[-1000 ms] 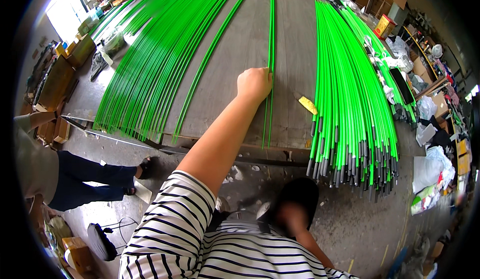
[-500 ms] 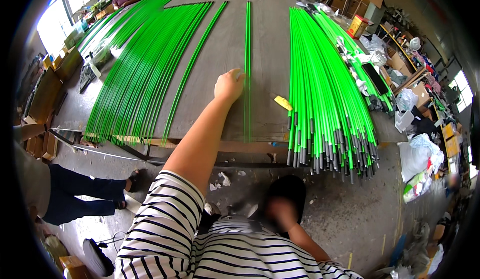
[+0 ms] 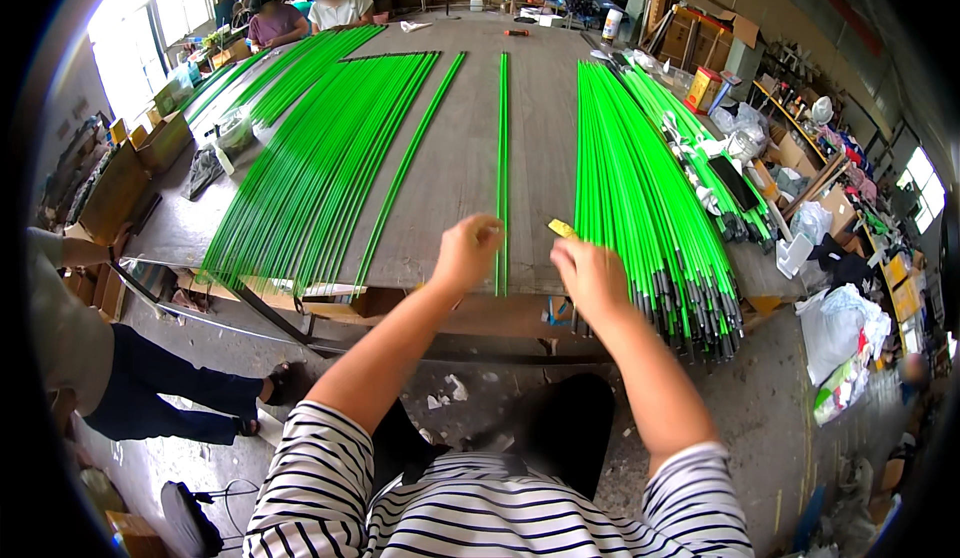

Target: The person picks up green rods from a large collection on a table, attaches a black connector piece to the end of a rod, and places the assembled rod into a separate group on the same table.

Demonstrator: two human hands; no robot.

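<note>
A pair of thin green rods (image 3: 502, 138) lies lengthwise in the middle of the table. My left hand (image 3: 468, 250) is at their near part, fingers curled and closed, fingertips on the rods. My right hand (image 3: 588, 270) reaches over the table's near edge with its fingers drawn together at a small yellow object (image 3: 562, 228). The fingers cover the near part of that object, so its kind cannot be made out. Beside my right hand lies a thick bundle of green rods with dark ends (image 3: 640, 178).
A wide spread of green rods (image 3: 320, 158) covers the table's left side, with a narrow strip of rods (image 3: 410, 173) beside it. A dark phone-like slab (image 3: 734, 182) rests on the right. A person (image 3: 75, 328) stands at the left; two people (image 3: 338, 6) are at the far end.
My right hand has come up from beside my body to the yellow object. My left hand has drawn back toward me along the rods. The view has tilted up slightly.
</note>
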